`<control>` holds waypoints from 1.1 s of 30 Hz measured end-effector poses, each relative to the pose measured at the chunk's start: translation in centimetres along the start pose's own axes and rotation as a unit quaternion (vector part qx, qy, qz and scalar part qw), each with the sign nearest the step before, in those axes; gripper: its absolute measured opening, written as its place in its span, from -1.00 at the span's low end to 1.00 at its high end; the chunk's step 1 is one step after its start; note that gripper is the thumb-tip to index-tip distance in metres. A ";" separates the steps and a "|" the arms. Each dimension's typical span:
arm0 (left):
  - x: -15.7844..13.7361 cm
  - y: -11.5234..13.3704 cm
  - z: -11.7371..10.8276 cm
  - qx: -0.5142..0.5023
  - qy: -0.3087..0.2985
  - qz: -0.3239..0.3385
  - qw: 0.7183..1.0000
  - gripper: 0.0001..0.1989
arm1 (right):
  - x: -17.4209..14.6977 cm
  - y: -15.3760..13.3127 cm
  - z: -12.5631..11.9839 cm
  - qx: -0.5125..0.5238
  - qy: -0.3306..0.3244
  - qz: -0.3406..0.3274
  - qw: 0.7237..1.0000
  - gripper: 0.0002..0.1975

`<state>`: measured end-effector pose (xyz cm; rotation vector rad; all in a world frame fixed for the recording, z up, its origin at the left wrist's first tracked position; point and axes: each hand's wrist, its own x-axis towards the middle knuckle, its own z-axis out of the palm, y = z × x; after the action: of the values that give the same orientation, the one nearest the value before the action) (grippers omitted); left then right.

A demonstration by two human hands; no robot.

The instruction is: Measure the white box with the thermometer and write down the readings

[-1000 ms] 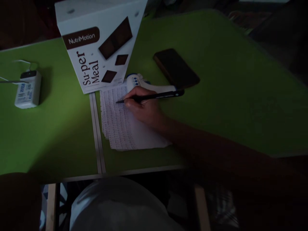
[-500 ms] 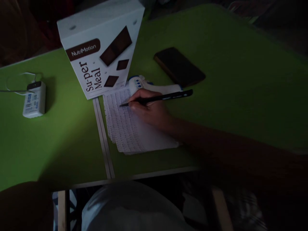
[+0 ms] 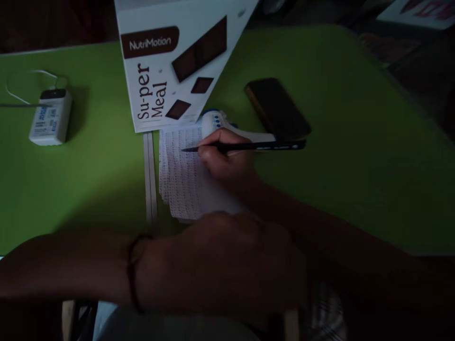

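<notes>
My right hand [image 3: 227, 154] grips a black pen [image 3: 273, 146] in a pinch, its tip on or just above the top sheet of a stack of paper [image 3: 183, 180]. Rows of small handwriting cover the left part of that sheet; the right part is blank or hidden by my hand. Just behind my right hand lies a white device with blue buttons [image 3: 212, 121], shaped like a thermometer gun. My left hand [image 3: 227, 260], with a dark band [image 3: 132, 272] on its wrist, reaches across the front, over the lower paper edge. Its fingers are too dark and blurred to make out.
A white NutriMotion box [image 3: 149, 104] stands behind the paper. A dark phone [image 3: 279, 106] lies to the right on the green table [image 3: 355, 156]. At the left is a white adapter [image 3: 51, 118] with cables. A pale strip [image 3: 150, 175] runs along the tabletop.
My left hand has come in from the left across the front of the table. My view has shifted, so the box and paper sit further right. The right hand still holds the pen.
</notes>
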<state>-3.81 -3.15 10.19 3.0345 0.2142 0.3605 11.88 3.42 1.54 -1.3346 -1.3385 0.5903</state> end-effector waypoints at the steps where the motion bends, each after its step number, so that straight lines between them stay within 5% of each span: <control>1: 0.6 -0.7 0.6 0.018 0.009 -0.007 1.000 -0.69 | 0.0 0.1 0.0 0.006 0.005 0.009 1.000 -0.91; 6: 1.1 -3.2 1.8 0.153 -0.119 -0.139 0.971 -0.61 | 0.1 0.4 -0.2 0.019 0.002 -0.010 1.000 -0.92; 9: 0.7 -2.8 1.7 0.192 -0.170 -0.161 0.953 -0.50 | 0.0 0.3 -0.3 0.004 -0.003 -0.031 0.999 -0.92; 33: 0.3 -2.0 3.0 0.168 -0.168 -0.190 0.953 -0.53 | -0.4 0.3 -0.6 -0.053 -0.054 -0.034 0.997 -0.92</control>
<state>-3.03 -1.27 7.13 3.1994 0.8968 -0.2466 12.45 2.89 1.29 -1.3531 -1.5161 0.5583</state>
